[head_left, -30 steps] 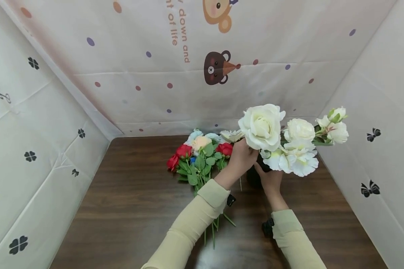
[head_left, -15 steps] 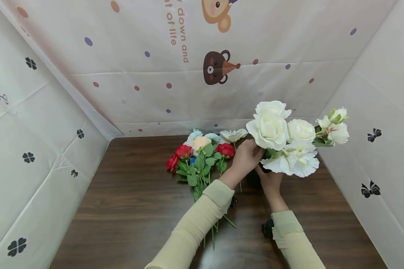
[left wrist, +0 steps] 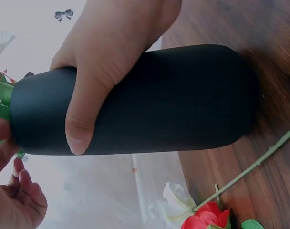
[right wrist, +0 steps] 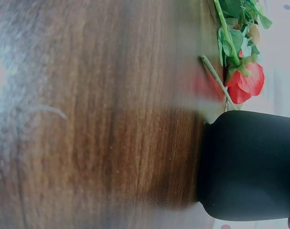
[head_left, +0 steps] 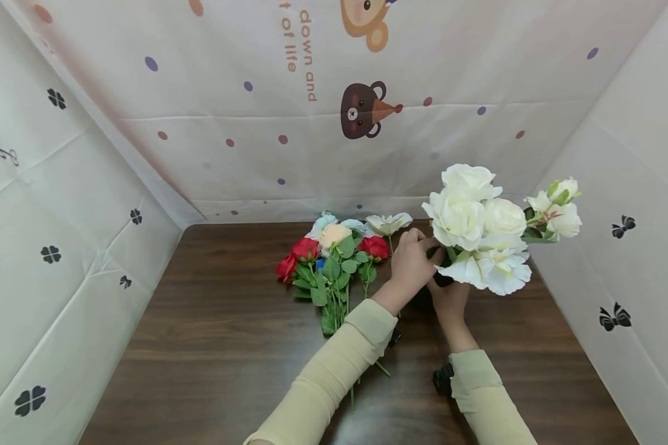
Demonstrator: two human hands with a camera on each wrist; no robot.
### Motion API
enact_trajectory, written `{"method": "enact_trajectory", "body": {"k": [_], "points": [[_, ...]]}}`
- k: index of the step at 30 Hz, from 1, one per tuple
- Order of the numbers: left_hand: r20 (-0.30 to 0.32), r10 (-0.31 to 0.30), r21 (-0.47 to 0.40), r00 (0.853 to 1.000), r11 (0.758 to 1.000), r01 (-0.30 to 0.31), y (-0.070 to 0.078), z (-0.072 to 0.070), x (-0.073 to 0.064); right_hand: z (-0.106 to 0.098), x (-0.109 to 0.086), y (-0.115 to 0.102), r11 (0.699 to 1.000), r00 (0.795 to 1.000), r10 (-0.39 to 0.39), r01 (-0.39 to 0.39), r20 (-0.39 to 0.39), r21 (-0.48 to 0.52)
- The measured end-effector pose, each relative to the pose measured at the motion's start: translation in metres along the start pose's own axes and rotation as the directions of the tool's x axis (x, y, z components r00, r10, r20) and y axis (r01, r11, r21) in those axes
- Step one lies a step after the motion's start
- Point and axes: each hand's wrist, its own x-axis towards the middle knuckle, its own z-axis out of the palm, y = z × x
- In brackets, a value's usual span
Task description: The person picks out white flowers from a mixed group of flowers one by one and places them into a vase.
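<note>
A matte black vase point(left wrist: 183, 100) stands on the table, bearing a bunch of white flowers. My right hand point(head_left: 451, 303) grips it near the top, its thumb lying across the side in the left wrist view. My left hand point(head_left: 413, 259) is at the vase mouth, fingers pinching a green stem point(left wrist: 3, 98) below a large white rose point(head_left: 455, 219). Beside that rose are another white rose point(head_left: 504, 216), a ruffled white flower point(head_left: 492, 267) and small white blooms point(head_left: 562, 216) at the far right. The lower stems are hidden inside the vase.
Left of the vase lies a pile of flowers on the brown table point(head_left: 222, 346): red roses point(head_left: 305, 248), a peach flower point(head_left: 334, 235), pale blue blooms point(head_left: 324, 224) and a flat white flower point(head_left: 388, 223). Printed white cloth point(head_left: 245, 167) hangs behind and at both sides.
My left hand has moved to the right along with the large white rose, which now overlaps the other white blooms. Another white bloom shows behind it. The right hand has stayed on the vase.
</note>
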Motion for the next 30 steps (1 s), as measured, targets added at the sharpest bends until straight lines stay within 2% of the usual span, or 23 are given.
{"method": "enact_trajectory", "body": {"k": [4,7,11,14,16,20,24,30], "points": [[0.042,-0.02,0.021,0.999,1.0,0.019,-0.003,0.001,-0.003,0.0,0.0,0.013,0.999,0.999,0.044,-0.044,0.012,-0.023],[0.062,-0.006,0.01,0.998,1.0,0.005,-0.008,0.0,-0.007,-0.001,0.0,0.015,0.998,0.997,0.066,-0.066,0.026,-0.022],[0.037,0.009,-0.059,0.999,0.998,-0.006,-0.014,-0.006,-0.012,-0.002,0.001,0.017,0.998,0.998,0.054,-0.054,0.03,-0.015],[0.016,0.001,-0.089,1.0,0.996,0.0,-0.02,-0.012,-0.014,-0.002,0.002,0.017,0.999,0.999,0.039,-0.039,0.025,-0.02],[0.023,-0.012,-0.098,1.0,0.995,0.015,-0.024,-0.016,-0.013,-0.003,0.003,0.017,0.999,0.999,0.038,-0.037,0.024,-0.031],[0.064,-0.097,-0.131,0.993,0.986,0.104,-0.034,-0.017,-0.012,-0.004,0.004,0.018,0.998,0.999,0.022,-0.02,0.025,-0.062],[0.097,-0.2,-0.211,0.975,0.953,0.217,-0.047,-0.013,-0.011,-0.004,0.004,0.017,0.995,0.999,0.02,-0.017,0.026,-0.102],[0.15,-0.288,-0.187,0.946,0.931,0.313,-0.063,-0.003,-0.014,-0.004,0.003,0.014,0.991,0.998,0.056,-0.052,0.029,-0.125]]}}
